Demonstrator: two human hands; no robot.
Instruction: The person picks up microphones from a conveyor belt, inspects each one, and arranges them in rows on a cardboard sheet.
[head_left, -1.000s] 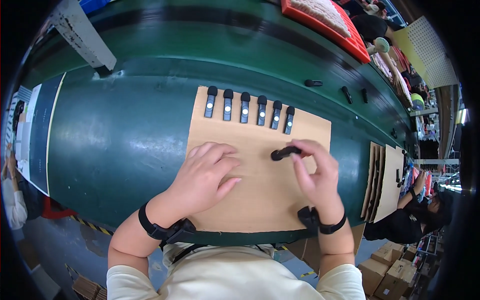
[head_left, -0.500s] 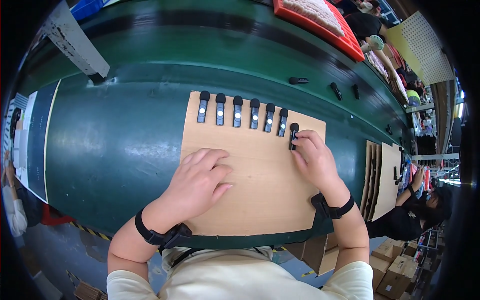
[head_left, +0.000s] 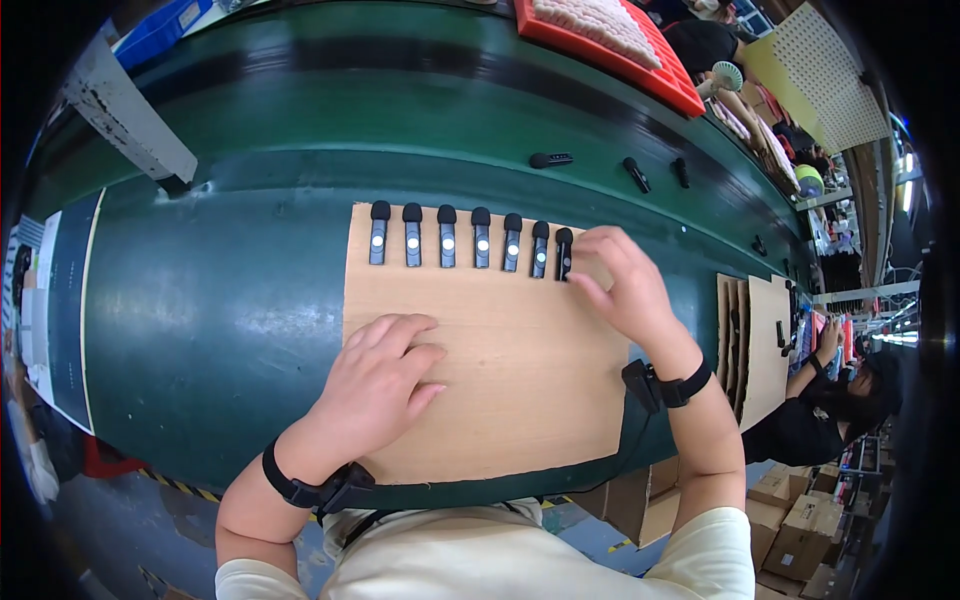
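A row of several small black wireless microphones with foam tops lies along the far edge of a flat cardboard sheet [head_left: 490,400]. Most carry a white round dot, like the leftmost microphone [head_left: 378,245]. At the right end lies a microphone [head_left: 563,262] without a white dot, parted from its neighbour by a narrow gap. My right hand [head_left: 625,285] is just right of it, thumb and fingers apart and nothing held; whether a fingertip still touches it I cannot tell. My left hand [head_left: 375,380] rests on the sheet's left part, fingers loosely spread, holding nothing.
Loose microphones [head_left: 636,175] lie on the green conveyor belt [head_left: 400,110] beyond the worktop. Upright cardboard sheets [head_left: 755,345] stand at the right, near another person [head_left: 825,410]. A red tray [head_left: 610,50] sits at the back; a metal post [head_left: 135,115] rises at left.
The end microphone has moved left and up into line beside the row. My right hand has let go of it and its fingers have spread. My left hand stays over the sheet.
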